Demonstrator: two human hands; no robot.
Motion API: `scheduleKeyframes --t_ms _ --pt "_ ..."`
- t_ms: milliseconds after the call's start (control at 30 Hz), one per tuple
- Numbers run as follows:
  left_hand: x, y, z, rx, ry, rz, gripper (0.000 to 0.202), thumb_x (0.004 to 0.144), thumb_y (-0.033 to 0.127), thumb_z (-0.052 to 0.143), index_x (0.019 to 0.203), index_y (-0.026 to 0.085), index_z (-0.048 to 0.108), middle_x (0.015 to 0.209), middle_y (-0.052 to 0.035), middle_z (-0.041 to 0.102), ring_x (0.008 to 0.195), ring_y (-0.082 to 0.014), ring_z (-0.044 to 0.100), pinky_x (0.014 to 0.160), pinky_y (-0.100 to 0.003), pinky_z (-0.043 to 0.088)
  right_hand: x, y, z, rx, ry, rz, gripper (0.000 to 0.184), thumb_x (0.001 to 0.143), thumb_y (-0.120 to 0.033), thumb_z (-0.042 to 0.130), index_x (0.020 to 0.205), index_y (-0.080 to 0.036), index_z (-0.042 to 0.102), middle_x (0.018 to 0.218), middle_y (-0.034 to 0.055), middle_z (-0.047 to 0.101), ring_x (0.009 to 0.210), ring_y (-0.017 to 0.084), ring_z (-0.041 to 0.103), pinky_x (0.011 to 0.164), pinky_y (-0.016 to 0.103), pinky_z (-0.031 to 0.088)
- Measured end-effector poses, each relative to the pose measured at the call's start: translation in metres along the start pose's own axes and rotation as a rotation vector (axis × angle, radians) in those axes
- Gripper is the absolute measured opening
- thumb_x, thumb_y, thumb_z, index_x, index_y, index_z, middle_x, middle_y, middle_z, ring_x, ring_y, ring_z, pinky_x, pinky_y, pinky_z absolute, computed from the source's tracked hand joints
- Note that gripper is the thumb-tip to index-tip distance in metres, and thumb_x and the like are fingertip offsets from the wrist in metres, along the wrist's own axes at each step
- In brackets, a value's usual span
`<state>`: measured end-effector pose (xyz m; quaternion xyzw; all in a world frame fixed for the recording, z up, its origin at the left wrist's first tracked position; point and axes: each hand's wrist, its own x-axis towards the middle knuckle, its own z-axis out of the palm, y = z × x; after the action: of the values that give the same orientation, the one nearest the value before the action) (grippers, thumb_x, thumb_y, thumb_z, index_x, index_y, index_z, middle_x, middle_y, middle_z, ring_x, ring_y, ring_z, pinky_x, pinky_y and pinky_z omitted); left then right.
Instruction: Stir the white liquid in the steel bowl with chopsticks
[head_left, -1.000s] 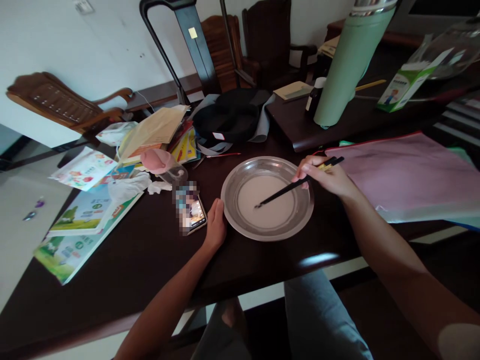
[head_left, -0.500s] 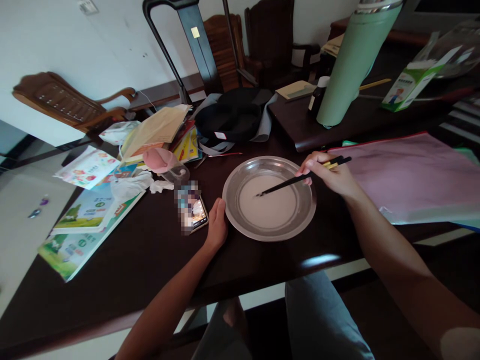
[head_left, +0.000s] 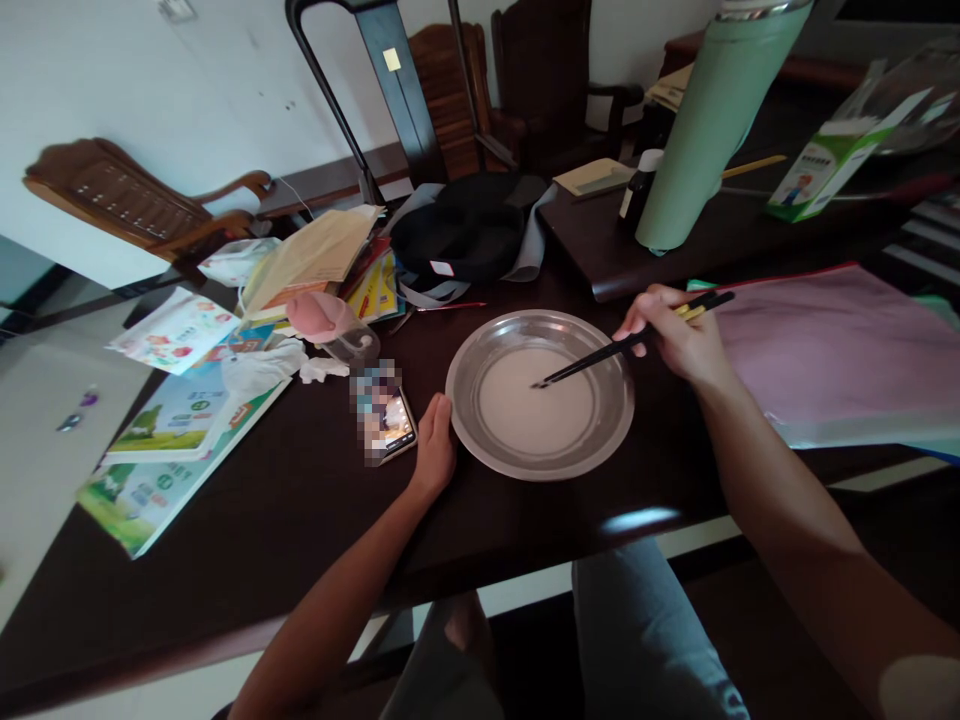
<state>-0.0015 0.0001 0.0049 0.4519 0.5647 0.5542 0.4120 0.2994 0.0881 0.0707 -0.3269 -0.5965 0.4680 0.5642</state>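
A shallow round metal basin [head_left: 466, 420] stands on the dark table, with cloudy whitish liquid [head_left: 517, 415] in it. My left hand [head_left: 435, 452] grips the basin's left side, thumb by the rim, its other fingers partly hidden. Pinched in my right hand [head_left: 671, 335] is a pair of black chopsticks [head_left: 592, 358] with gold bands near their upper ends. They slant down to the left over the basin's right rim. Their tips are at the liquid near the middle; how deep they dip I cannot tell.
Left of the basin lie a lit phone [head_left: 386, 415], a pink-lidded clear cup [head_left: 330, 325], crumpled tissue and books [head_left: 165, 480]. Behind are a black bag [head_left: 457, 235] and a tall green flask [head_left: 716, 130]. A pink folder [head_left: 832, 350] lies at the right.
My right hand has drawn back to the right, and the chopstick tips have shifted slightly right within the basin. The left hand and basin stay put.
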Motion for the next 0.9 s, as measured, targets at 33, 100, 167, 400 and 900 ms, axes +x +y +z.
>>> scheduleKeyframes --t_ms 33,100,167,400,900 --pt "0.000 0.000 0.000 0.003 0.000 0.002 0.048 0.085 0.064 0.054 0.064 0.021 0.044 0.063 0.0040 0.037 0.058 -0.0124 0.032 0.055 -0.026 0.035 0.000 0.000 -0.001 0.024 0.018 -0.017 0.035 0.086 -0.040 0.065 0.059 -0.018 0.061 0.058 0.0012 0.067 0.040 0.008 0.050 0.038 0.023 0.036" --pt "0.000 -0.001 0.000 0.003 0.001 0.009 0.048 0.084 0.064 0.054 0.064 0.021 0.045 0.063 0.0039 0.037 0.058 -0.0125 0.032 0.056 -0.026 0.036 0.000 -0.001 -0.001 0.052 -0.012 0.000 0.036 0.087 -0.040 0.065 0.058 -0.018 0.060 0.056 0.0015 0.066 0.039 0.008 0.050 0.036 0.023 0.035" --pt "0.000 -0.001 0.000 -0.014 0.000 0.007 0.048 0.083 0.065 0.055 0.064 0.022 0.045 0.063 0.0039 0.037 0.058 -0.0126 0.032 0.057 -0.027 0.035 -0.003 -0.001 0.001 0.031 -0.102 0.062 0.035 0.087 -0.041 0.065 0.061 -0.019 0.062 0.062 0.0027 0.068 0.044 0.010 0.055 0.039 0.024 0.040" --pt "-0.001 0.007 0.002 0.011 -0.005 0.001 0.051 0.082 0.067 0.055 0.062 0.022 0.042 0.063 0.0039 0.036 0.059 -0.0128 0.031 0.057 -0.027 0.035 -0.001 -0.001 0.001 -0.030 -0.020 0.006 0.034 0.085 -0.044 0.066 0.062 -0.019 0.063 0.063 0.0021 0.068 0.043 0.009 0.053 0.041 0.025 0.042" --pt "0.001 -0.006 -0.002 0.019 -0.003 0.049 0.048 0.086 0.063 0.051 0.065 0.021 0.044 0.064 0.0037 0.037 0.060 -0.0126 0.032 0.058 -0.026 0.035 0.001 0.002 0.000 0.049 -0.013 -0.005 0.037 0.085 -0.043 0.066 0.058 -0.018 0.060 0.056 0.0018 0.066 0.038 0.008 0.050 0.035 0.022 0.036"
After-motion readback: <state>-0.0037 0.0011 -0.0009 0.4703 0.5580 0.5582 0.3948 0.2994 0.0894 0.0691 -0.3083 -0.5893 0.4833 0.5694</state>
